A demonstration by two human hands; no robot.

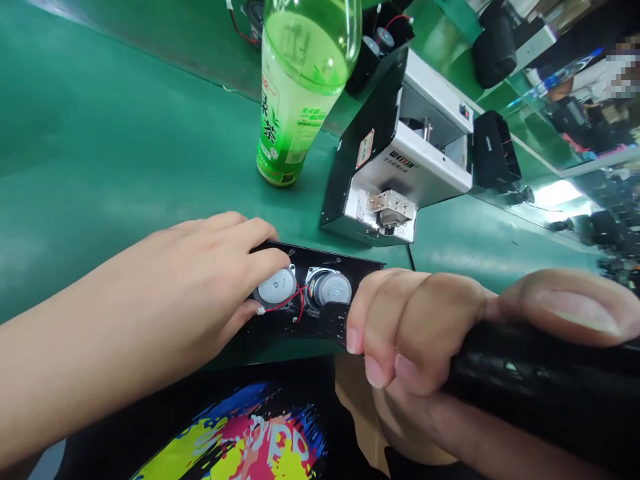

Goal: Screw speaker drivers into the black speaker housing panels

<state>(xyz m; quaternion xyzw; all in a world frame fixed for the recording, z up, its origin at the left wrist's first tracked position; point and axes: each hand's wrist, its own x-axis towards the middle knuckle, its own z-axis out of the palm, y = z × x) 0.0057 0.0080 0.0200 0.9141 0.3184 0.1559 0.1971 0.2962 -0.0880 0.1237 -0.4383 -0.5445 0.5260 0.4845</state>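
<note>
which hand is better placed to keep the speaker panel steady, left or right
Left, probably. The left hand rests on the black speaker panel, fingers by the silver speaker. The right hand is closed around a black tool.

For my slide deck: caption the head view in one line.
Left hand steadies a black speaker panel on the green mat while the right hand grips a black tool.

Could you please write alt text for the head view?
A left hand steadies a black panel with two round speakers on a green bench, while the right hand grips a black tool close to the camera. Behind stand a green bottle and a white machine.
</note>
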